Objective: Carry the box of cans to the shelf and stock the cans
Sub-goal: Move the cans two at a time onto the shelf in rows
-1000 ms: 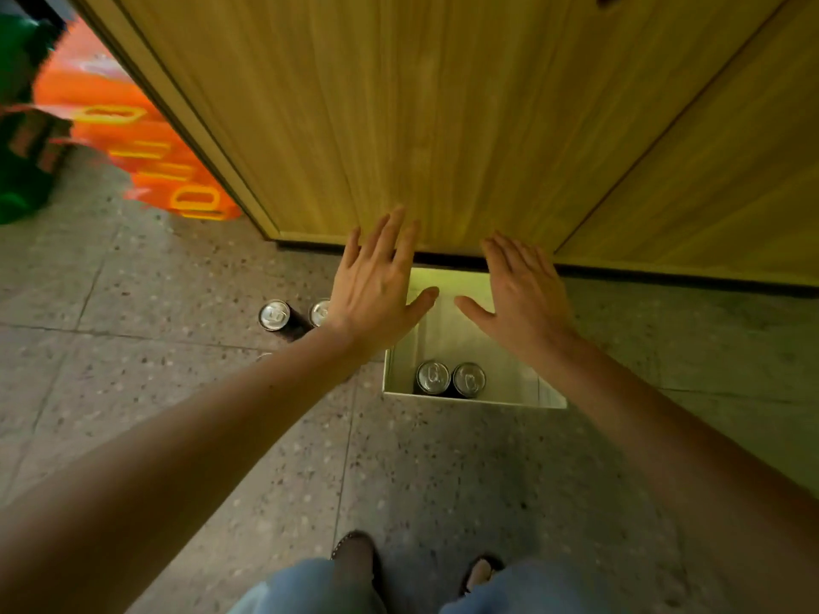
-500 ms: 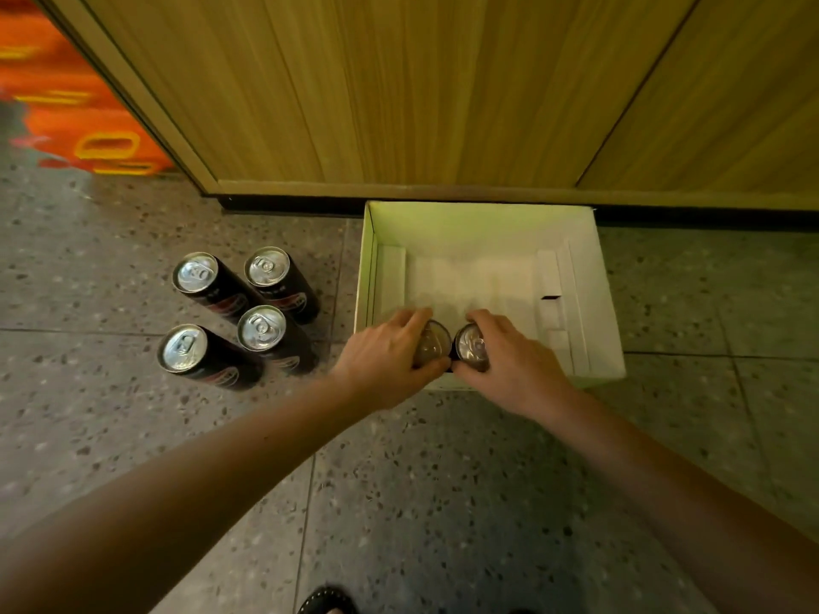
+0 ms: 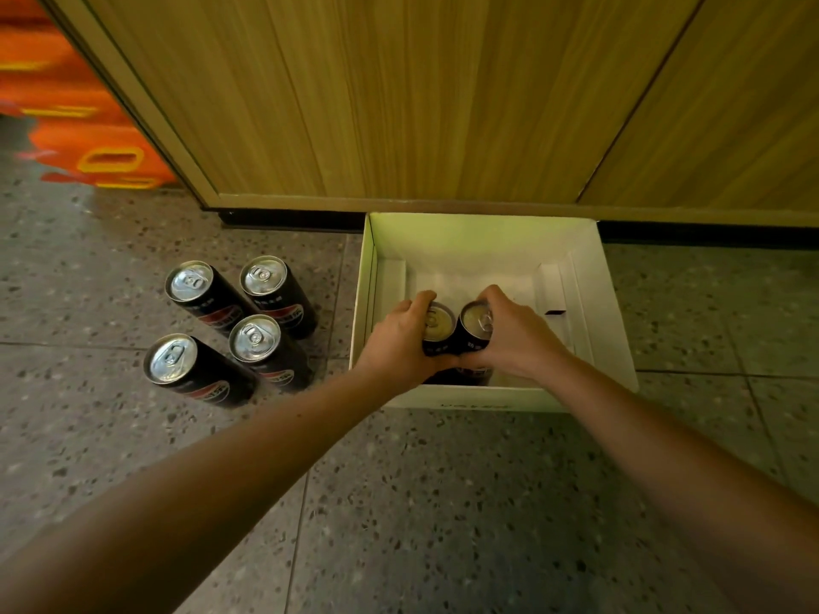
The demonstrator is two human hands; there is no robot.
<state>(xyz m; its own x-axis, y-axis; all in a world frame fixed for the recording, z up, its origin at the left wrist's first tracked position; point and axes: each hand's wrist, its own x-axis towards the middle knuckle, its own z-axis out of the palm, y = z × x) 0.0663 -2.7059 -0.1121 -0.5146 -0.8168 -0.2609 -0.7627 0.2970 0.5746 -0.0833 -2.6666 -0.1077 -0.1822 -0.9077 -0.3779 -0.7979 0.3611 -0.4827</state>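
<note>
Two cans (image 3: 452,343), gripped by fingers (image 3: 421,300), inside box (image 3: 487,398).

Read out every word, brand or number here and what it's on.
No text can be quoted.
Cans on the floor: pale characters, red-and-blue emblem, too blurred.
Left can, gripped by left hand: pale print, unreadable.
Right can, gripped by right hand: pale print, unreadable.
Box, front wall: faint green marks, unreadable.

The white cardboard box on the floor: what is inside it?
Inside the white cardboard box are two black cans with silver tops, the left hand gripping one, the right hand the other. Hands and the near wall cover their lower parts.
</note>
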